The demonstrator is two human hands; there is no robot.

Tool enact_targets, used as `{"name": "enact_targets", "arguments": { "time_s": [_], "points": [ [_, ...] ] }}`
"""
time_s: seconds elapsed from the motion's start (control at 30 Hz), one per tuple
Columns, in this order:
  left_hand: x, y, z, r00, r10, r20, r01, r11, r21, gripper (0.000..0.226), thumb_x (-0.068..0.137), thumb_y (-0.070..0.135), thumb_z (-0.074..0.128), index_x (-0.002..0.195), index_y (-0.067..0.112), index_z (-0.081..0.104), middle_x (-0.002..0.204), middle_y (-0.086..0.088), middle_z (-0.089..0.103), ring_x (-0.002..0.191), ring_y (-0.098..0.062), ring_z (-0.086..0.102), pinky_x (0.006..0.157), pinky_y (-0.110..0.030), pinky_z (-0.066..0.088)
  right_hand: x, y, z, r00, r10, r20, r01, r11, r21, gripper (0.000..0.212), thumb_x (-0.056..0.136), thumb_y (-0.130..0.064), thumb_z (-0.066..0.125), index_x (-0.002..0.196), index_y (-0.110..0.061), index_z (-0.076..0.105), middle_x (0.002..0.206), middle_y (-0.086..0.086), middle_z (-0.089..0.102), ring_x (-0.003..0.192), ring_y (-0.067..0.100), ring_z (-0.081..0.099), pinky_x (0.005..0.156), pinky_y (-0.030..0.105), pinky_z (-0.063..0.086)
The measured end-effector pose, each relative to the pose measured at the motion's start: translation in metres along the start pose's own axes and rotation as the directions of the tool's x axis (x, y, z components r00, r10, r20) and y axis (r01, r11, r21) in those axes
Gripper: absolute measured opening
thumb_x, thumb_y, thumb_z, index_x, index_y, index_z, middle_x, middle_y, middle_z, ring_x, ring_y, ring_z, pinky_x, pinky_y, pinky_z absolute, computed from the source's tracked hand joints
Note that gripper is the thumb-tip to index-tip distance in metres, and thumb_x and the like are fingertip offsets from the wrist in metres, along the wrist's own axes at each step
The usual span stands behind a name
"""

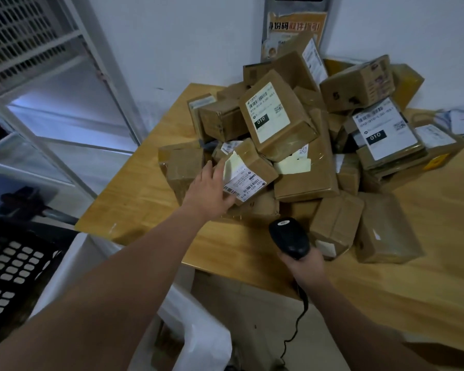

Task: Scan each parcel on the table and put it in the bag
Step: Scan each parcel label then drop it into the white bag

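Many parcels (276, 116) are heaped on the table (145, 210) | one small parcel (248, 174) at the heap's front is gripped by the left hand (212, 188), label up for scanning | scanner (289, 236) is held ready in the right hand (304, 261) | bag (206, 344) is set below the table edge

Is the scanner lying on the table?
No, the right hand grips the scanner by its handle, off the table.
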State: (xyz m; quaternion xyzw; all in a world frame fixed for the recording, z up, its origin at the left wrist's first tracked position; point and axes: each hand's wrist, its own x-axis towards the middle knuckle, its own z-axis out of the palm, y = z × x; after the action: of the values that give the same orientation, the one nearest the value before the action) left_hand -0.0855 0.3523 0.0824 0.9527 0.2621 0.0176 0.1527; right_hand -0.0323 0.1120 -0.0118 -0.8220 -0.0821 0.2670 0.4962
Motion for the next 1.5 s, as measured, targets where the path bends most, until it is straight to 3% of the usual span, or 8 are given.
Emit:
{"name": "enact_targets", "arguments": {
  "time_s": [0.27, 0.5, 0.7, 0.8, 0.9, 1.0, 1.27, 1.5],
  "points": [
    [0.013, -0.014, 0.017, 0.997, 0.08, -0.001, -0.08, 0.989, -0.126, 0.081, 0.087, 0.036, 0.064, 0.149, 0.016, 0.016, 0.158, -0.019, 0.015, 0.147, -0.033, 0.009, 0.119, -0.042, 0.01, 0.012, -0.005, 0.018, 0.997, -0.006, -0.077, 0.001, 0.998, -0.063, 0.019, 0.081, -0.014, 0.075, 0.097, -0.009, 0.065, 0.075, 0.004, 0.063, 0.069, 0.018, 0.059, 0.062, 0.03, 0.044],
    [0.011, -0.014, 0.009, 0.989, 0.08, -0.121, -0.113, 0.948, -0.299, 0.078, 0.075, 0.031, 0.078, 0.136, 0.015, 0.033, 0.139, -0.008, 0.033, 0.127, -0.024, 0.037, 0.105, -0.036, 0.037, 0.009, -0.026, 0.016, 0.991, -0.061, -0.12, 0.058, 0.998, -0.034, 0.021, 0.078, -0.013, 0.075, 0.096, -0.01, 0.065, 0.077, 0.001, 0.064, 0.077, 0.017, 0.062, 0.067, 0.027, 0.043],
    [-0.017, -0.021, -0.005, 0.987, -0.005, -0.163, -0.11, 0.717, -0.689, 0.067, 0.079, 0.018, 0.077, 0.135, 0.026, 0.041, 0.13, -0.003, 0.03, 0.118, -0.014, 0.036, 0.074, 0.002, 0.04, -0.009, -0.065, 0.005, 0.903, -0.221, -0.369, 0.292, 0.945, 0.147, 0.022, 0.082, -0.003, 0.072, 0.077, -0.018, 0.057, 0.064, -0.005, 0.053, 0.056, -0.002, 0.054, 0.056, 0.009, 0.04],
    [-0.034, -0.033, -0.003, 0.995, -0.043, -0.093, -0.053, 0.563, -0.824, 0.059, 0.075, 0.029, 0.078, 0.127, 0.038, 0.052, 0.128, -0.004, 0.037, 0.12, -0.015, 0.041, 0.081, -0.004, 0.045, -0.017, -0.085, 0.003, 0.924, -0.251, -0.288, 0.34, 0.883, 0.324, 0.028, 0.081, -0.005, 0.075, 0.105, -0.014, 0.063, 0.086, -0.005, 0.064, 0.075, -0.001, 0.061, 0.066, 0.006, 0.046],
    [-0.046, -0.035, 0.0, 0.998, -0.062, -0.001, 0.026, 0.425, -0.905, 0.055, 0.073, 0.04, 0.079, 0.123, 0.045, 0.055, 0.125, -0.001, 0.054, 0.113, -0.014, 0.056, 0.087, -0.027, 0.054, -0.018, -0.099, 0.001, 0.939, -0.332, -0.088, 0.34, 0.857, 0.388, 0.029, 0.082, -0.005, 0.074, 0.1, -0.025, 0.066, 0.087, -0.015, 0.071, 0.087, -0.006, 0.064, 0.074, 0.008, 0.048],
    [-0.053, -0.021, 0.002, 0.989, -0.146, -0.024, 0.021, 0.304, -0.953, 0.048, 0.084, 0.023, 0.071, 0.127, 0.03, 0.05, 0.113, 0.007, 0.062, 0.1, -0.002, 0.061, 0.07, -0.014, 0.052, -0.017, -0.102, 0.003, 0.941, -0.333, 0.051, 0.284, 0.866, 0.411, 0.031, 0.082, -0.007, 0.073, 0.102, -0.03, 0.066, 0.097, -0.014, 0.073, 0.099, 0.004, 0.066, 0.083, 0.021, 0.054],
    [-0.064, 0.005, 0.008, 0.985, -0.11, 0.137, 0.165, 0.31, -0.936, 0.043, 0.084, 0.017, 0.072, 0.119, 0.026, 0.05, 0.117, -0.003, 0.06, 0.103, -0.015, 0.061, 0.07, -0.018, 0.052, -0.019, -0.098, -0.009, 0.968, -0.246, -0.04, 0.238, 0.866, 0.44, 0.025, 0.082, -0.006, 0.074, 0.103, -0.018, 0.067, 0.103, 0.005, 0.071, 0.099, 0.018, 0.068, 0.081, 0.028, 0.057],
    [-0.074, 0.037, 0.014, 0.943, -0.217, 0.253, 0.195, -0.257, -0.947, 0.042, 0.089, 0.01, 0.065, 0.118, 0.014, 0.035, 0.125, -0.013, 0.059, 0.112, -0.021, 0.062, 0.092, -0.034, 0.052, -0.034, -0.096, -0.011, 0.97, -0.242, 0.028, 0.157, 0.708, 0.689, 0.038, 0.071, -0.02, 0.077, 0.107, -0.024, 0.067, 0.094, -0.01, 0.073, 0.104, 0.016, 0.066, 0.089, 0.041, 0.055]
  ]
}}
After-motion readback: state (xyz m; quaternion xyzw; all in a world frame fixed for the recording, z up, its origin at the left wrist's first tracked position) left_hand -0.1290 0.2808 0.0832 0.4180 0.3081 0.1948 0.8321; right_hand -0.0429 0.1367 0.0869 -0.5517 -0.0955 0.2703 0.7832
